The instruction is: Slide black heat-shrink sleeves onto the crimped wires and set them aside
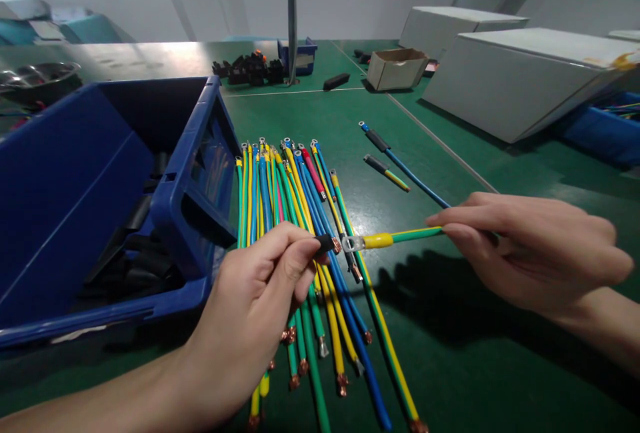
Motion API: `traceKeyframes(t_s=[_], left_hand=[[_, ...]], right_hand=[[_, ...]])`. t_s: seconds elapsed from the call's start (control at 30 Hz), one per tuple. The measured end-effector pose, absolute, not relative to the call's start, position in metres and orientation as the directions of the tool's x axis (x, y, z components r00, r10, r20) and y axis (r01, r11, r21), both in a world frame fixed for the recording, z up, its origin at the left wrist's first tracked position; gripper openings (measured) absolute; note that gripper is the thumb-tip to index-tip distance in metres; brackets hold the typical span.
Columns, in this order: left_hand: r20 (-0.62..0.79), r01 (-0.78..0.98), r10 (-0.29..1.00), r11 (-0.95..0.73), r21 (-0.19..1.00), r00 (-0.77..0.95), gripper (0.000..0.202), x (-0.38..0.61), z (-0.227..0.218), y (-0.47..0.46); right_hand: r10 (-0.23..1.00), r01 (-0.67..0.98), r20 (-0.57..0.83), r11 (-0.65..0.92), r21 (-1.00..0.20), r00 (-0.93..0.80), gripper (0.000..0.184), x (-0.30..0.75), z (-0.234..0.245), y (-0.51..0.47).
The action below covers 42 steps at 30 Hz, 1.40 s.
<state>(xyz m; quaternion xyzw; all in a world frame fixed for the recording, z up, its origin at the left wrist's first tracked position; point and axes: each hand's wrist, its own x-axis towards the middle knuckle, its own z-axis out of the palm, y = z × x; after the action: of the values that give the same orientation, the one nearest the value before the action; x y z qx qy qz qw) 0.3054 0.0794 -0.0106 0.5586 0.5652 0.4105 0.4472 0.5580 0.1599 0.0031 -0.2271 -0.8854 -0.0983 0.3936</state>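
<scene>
Pinched between the thumb and fingers of my left hand is a short black heat-shrink tube. Bare copper strands show at its right end; I cannot tell whether they are inside it or behind it. My right hand is closed on a green-and-yellow wire, which points left. That wire ends in a yellow sleeve and a metal ring terminal, close to the black tube. Below my left hand lies a bundle of green, yellow and blue wires, many with ring terminals and bare copper ends.
A large blue bin at the left holds black tubes. A blue wire and a short sleeved wire lie beyond my right hand. Farther back stand a small cardboard box, white boxes and a metal pole.
</scene>
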Motion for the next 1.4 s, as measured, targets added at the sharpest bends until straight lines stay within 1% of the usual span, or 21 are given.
traceKeyframes(t_s=[0.07, 0.1, 0.3, 0.43, 0.67, 0.87, 1.03, 1.2, 1.4], left_hand=[[-0.013, 0.285, 0.999, 0.002, 0.958, 0.038, 0.049, 0.306, -0.008, 0.079], [0.004, 0.296, 0.999, -0.016, 0.955, 0.043, 0.049, 0.307, -0.007, 0.079], [0.064, 0.362, 0.998, -0.060, 0.930, 0.001, 0.041, 0.307, -0.007, 0.080], [0.119, 0.374, 0.993, -0.116, 0.920, 0.014, 0.033, 0.307, -0.007, 0.080], [0.199, 0.448, 0.977, -0.211, 0.869, 0.075, 0.017, 0.308, -0.008, 0.080], [0.240, 0.506, 0.964, -0.264, 0.821, 0.112, 0.012, 0.307, -0.012, 0.080], [0.327, 0.536, 0.938, -0.336, 0.774, 0.117, 0.004, 0.306, -0.015, 0.078], [0.327, 0.573, 0.933, -0.352, 0.740, 0.150, 0.006, 0.305, -0.013, 0.078], [0.398, 0.573, 0.892, -0.445, 0.688, 0.215, 0.012, 0.304, -0.013, 0.077]], right_hand=[[0.316, 0.480, 0.749, 0.877, 0.003, -0.582, 0.009, 0.559, 0.003, 0.160], [0.312, 0.478, 0.752, 0.878, 0.004, -0.580, 0.010, 0.559, 0.002, 0.160], [0.318, 0.469, 0.735, 0.883, 0.001, -0.599, 0.012, 0.558, 0.002, 0.161], [0.324, 0.476, 0.724, 0.879, 0.007, -0.609, 0.012, 0.557, 0.004, 0.159], [0.312, 0.456, 0.692, 0.890, 0.027, -0.651, 0.009, 0.554, 0.004, 0.157], [0.304, 0.427, 0.692, 0.904, 0.007, -0.655, 0.006, 0.554, 0.001, 0.155], [0.327, 0.424, 0.674, 0.905, -0.021, -0.663, 0.010, 0.553, 0.000, 0.152], [0.342, 0.417, 0.641, 0.908, -0.038, -0.688, 0.010, 0.552, 0.001, 0.149], [0.359, 0.434, 0.626, 0.900, -0.036, -0.693, 0.011, 0.553, -0.004, 0.150]])
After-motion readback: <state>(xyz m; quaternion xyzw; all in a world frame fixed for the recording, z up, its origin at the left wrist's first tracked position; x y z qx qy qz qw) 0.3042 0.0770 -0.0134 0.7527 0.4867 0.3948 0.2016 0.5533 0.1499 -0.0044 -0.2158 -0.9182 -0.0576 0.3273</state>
